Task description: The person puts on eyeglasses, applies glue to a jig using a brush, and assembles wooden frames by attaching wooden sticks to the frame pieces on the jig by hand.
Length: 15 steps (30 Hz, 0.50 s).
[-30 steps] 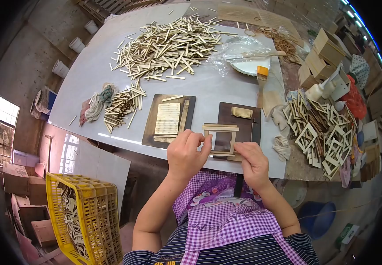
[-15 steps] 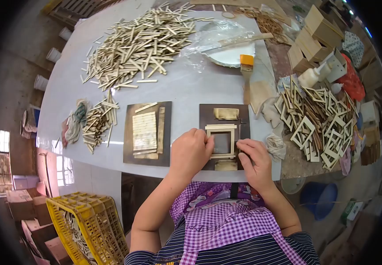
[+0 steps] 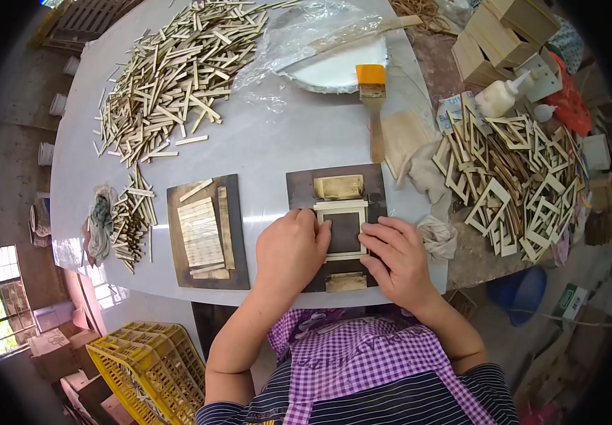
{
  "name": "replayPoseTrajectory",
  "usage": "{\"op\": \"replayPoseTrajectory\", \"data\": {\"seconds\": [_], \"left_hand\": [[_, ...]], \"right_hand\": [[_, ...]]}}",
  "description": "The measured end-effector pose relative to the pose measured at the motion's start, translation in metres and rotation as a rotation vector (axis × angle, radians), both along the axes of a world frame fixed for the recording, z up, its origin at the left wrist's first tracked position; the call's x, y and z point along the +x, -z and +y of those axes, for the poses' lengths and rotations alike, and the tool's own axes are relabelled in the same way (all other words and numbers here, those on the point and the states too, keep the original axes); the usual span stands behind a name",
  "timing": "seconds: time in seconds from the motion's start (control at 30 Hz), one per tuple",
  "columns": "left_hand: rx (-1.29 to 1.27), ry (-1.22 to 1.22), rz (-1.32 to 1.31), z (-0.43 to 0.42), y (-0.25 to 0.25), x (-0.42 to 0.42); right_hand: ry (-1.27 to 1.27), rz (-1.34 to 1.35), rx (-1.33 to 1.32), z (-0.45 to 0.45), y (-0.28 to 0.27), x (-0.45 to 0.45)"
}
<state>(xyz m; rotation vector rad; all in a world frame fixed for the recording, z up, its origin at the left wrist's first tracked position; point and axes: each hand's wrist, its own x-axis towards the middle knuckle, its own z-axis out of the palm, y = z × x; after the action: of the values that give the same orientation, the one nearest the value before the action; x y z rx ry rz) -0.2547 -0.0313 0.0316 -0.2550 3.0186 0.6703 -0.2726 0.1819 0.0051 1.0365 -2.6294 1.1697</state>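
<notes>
A small rectangular wooden frame [image 3: 340,206] lies on a dark board [image 3: 300,185] at the table's front edge, between two yellowish blocks fixed to that board. My left hand [image 3: 290,249] presses its closed fingers against the frame's left side. At the right side, my right hand [image 3: 398,256] has thumb and fingers at the frame's edge. To the left, a second dark board [image 3: 238,241] bears a row of pale strips [image 3: 200,232] laid side by side.
Loose sticks [image 3: 171,78] form a large pile at the back left, with a smaller pile [image 3: 132,223] below. A brush [image 3: 373,106] lies beside a white dish [image 3: 334,67]. Joined frames [image 3: 508,177] are heaped at the right, near a glue bottle [image 3: 497,98]. A yellow crate [image 3: 151,368] stands lower left.
The view has shifted. The wooden frame has gone from being held tilted above the dark board to lying flat on it between the blocks, with both hands still at its sides.
</notes>
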Motion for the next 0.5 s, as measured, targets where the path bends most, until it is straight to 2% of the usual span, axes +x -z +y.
{"op": "replayPoseTrajectory", "data": {"seconds": [0.13, 0.23, 0.37, 0.5], "left_hand": [[0.013, -0.025, -0.026, -0.002, 0.0, 0.002], [0.241, -0.075, 0.169, -0.004, 0.005, 0.013], [0.412, -0.046, 0.287, -0.007, 0.018, 0.034], [0.567, 0.009, 0.213, -0.005, 0.013, 0.044]], "right_hand": [[0.015, 0.017, 0.041, -0.001, 0.0, 0.001], [0.031, 0.041, 0.078, -0.001, 0.0, 0.001], [0.023, 0.059, 0.113, 0.0, 0.002, 0.003], [0.029, 0.095, 0.161, 0.0, 0.005, 0.005]]}}
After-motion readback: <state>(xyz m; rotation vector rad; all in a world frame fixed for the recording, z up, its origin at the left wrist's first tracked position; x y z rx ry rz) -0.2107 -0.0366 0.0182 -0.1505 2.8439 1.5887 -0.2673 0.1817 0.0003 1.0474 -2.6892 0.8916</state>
